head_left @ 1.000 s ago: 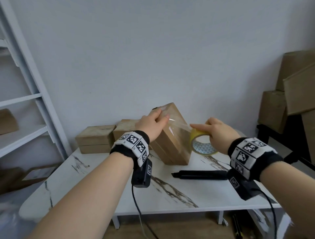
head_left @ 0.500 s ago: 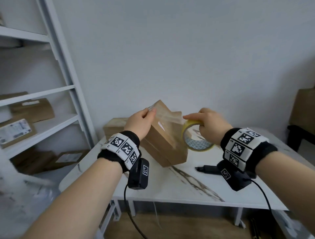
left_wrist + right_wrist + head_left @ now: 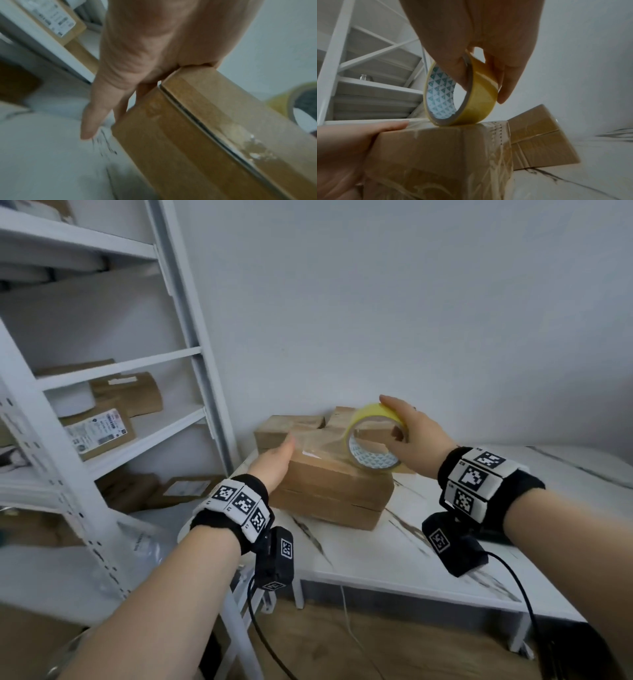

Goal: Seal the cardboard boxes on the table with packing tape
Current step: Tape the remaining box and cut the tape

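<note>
A brown cardboard box lies flat on the white marble table. My left hand rests against its left end, thumb flat on top and fingers straight down the end face. My right hand grips a yellow packing tape roll, thumb inside the core and fingers over the rim. In the right wrist view the roll stands on edge on the box top. A clear strip of tape runs from the roll to my left hand.
More cardboard boxes sit against the wall behind the box. A white shelf rack with labelled parcels stands just left of the table. A black tool lies partly hidden under my right wrist. The table's front edge is near.
The box came down from a tilted, raised pose to lie flat. The roll dropped onto its top. My left hand went from pinching the tape end to lying against the box's end. View swung left.
</note>
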Motion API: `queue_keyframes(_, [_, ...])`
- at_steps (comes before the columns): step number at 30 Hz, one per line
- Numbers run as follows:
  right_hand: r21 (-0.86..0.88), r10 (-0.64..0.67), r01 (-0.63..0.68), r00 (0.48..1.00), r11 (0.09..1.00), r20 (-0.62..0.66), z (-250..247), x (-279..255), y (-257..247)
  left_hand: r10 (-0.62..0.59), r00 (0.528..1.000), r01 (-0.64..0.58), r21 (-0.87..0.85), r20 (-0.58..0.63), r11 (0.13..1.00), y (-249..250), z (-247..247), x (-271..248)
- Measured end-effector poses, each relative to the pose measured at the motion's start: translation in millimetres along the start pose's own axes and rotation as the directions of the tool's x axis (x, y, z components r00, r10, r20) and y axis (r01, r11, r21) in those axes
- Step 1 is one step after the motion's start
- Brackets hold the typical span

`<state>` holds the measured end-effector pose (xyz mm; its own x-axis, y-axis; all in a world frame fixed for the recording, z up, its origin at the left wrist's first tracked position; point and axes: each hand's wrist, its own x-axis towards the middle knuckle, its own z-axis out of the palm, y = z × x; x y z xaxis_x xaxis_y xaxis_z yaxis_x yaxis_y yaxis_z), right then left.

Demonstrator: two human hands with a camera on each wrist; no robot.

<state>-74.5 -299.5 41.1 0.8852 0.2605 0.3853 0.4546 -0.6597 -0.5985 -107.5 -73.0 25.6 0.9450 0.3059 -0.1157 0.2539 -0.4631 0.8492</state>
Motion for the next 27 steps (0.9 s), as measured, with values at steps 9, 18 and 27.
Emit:
queue_keyframes(9, [0.019,-0.055,0.054,0.997,0.998,0.052,37,24,-19,0.399,0.916,-0.328,0.492,-0.044,0.807,-7,0,12])
queue_keyframes(18, [-0.178,-0.109,0.126,0.989,0.976,0.101,7,27,-14,0.287,0.958,-0.243,0.523,-0.004,0.817,-18,12,28])
queue_keyframes(27, [-0.453,-0.056,0.081,0.996,0.888,0.068,-31,11,45,0.274,0.949,-0.307,0.664,0.157,0.682,-14,16,35])
